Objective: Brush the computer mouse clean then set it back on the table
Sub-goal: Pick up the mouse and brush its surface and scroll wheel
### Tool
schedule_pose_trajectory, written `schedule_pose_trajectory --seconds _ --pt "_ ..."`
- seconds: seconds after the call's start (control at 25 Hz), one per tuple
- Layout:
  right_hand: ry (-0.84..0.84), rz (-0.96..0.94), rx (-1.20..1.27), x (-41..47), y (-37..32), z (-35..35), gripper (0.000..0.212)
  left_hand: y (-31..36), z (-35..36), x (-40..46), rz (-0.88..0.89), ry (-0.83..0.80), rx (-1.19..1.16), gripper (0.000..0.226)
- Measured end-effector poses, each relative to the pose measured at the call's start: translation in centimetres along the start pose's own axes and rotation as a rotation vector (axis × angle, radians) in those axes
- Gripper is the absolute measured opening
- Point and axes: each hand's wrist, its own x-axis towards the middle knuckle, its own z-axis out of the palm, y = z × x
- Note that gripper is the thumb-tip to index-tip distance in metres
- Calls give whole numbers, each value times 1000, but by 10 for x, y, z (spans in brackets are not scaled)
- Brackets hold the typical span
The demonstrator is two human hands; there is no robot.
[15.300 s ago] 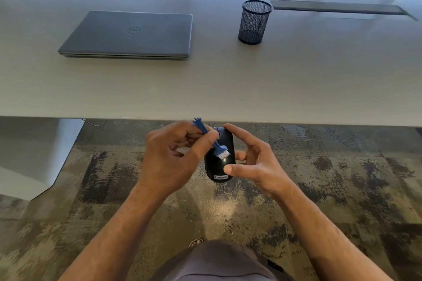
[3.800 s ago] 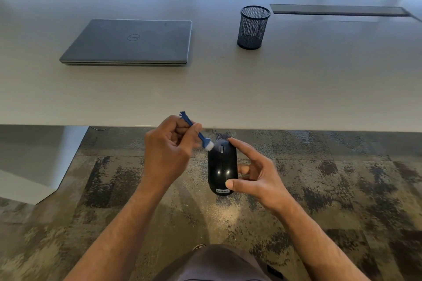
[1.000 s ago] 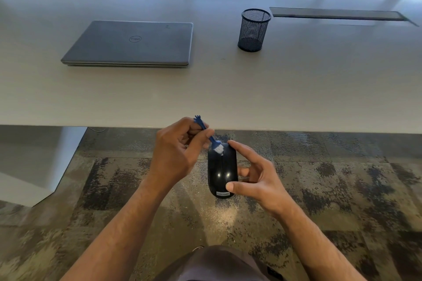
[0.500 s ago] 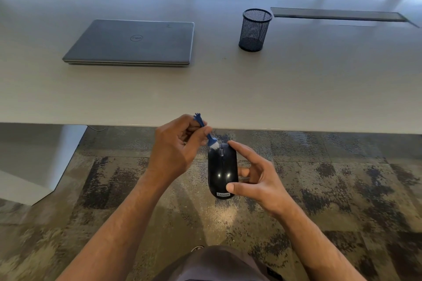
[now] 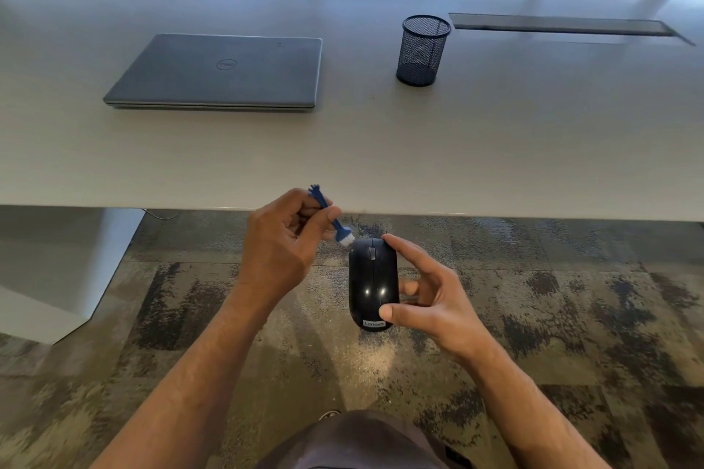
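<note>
Mouse (image 5: 372,282) sits gripped in your right hand (image 5: 430,301), off the desk (image 5: 495,148). Your left hand (image 5: 280,240) pinches the brush (image 5: 332,218), bristles at its front edge.

Glossy black plastic mouse (image 5: 372,280) (light glints), black wire-mesh cup (image 5: 422,49), matt table (image 5: 495,148)

The right hand (image 5: 430,297) covers the right side of the computer mouse (image 5: 372,282), and its underside is hidden. Inside the grip of the left hand (image 5: 282,244), the middle of the blue brush (image 5: 335,223) handle is hidden. The tabletop (image 5: 495,148) is cut by the edges, left and right.
</note>
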Motion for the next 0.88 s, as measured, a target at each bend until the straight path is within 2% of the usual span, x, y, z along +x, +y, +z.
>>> schedule_pose_trajectory --seconds 0.28,0.48,0.6,0.76,0.88 --pt "-10 -8 20 0 -1 2 85 6 1 -13 -25 -40 -134 5" --pt "-20 -5 14 -4 2 -2 89 -11 -9 -3 -121 34 -31 5" --pt "-5 -14 7 -4 2 -2 89 -11 -14 -3 -140 71 -88 5" --pt "-32 -1 10 -3 2 -1 89 -2 -6 -4 -103 -27 -223 4" --pt "-44 -5 1 -3 0 1 88 -3 4 1 -103 -28 -184 3"
